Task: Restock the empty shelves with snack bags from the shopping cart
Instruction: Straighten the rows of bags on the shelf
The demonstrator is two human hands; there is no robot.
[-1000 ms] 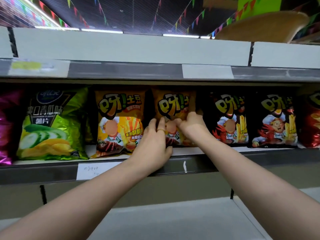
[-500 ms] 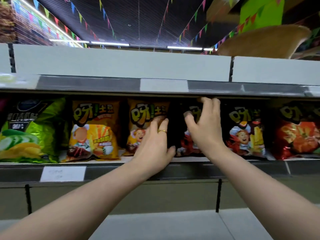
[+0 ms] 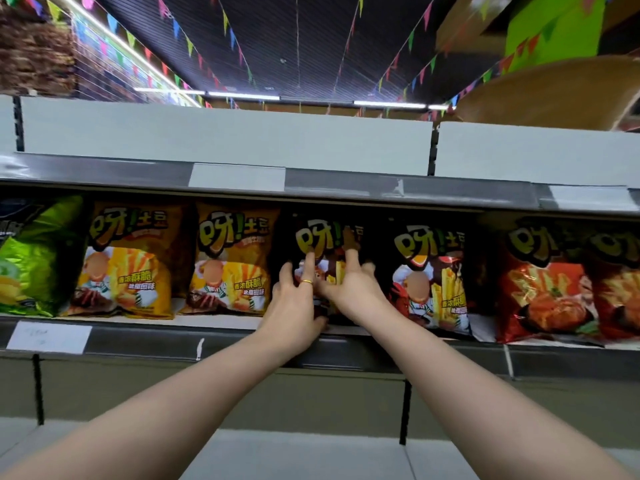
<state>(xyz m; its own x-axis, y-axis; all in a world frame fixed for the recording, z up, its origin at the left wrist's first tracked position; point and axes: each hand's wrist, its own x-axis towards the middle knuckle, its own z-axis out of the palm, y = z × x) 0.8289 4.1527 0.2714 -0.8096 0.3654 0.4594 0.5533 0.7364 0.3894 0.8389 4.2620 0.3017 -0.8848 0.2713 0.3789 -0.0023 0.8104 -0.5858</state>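
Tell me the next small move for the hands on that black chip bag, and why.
Probably press the black chip bag back and let go: the left hand and right hand both rest on its front, and it stands on the shelf between an orange bag and a second black bag.

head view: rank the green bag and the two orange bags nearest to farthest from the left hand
1. Right orange bag, just left of the left hand.
2. Left orange bag, one slot further left.
3. Green bag, far left edge.
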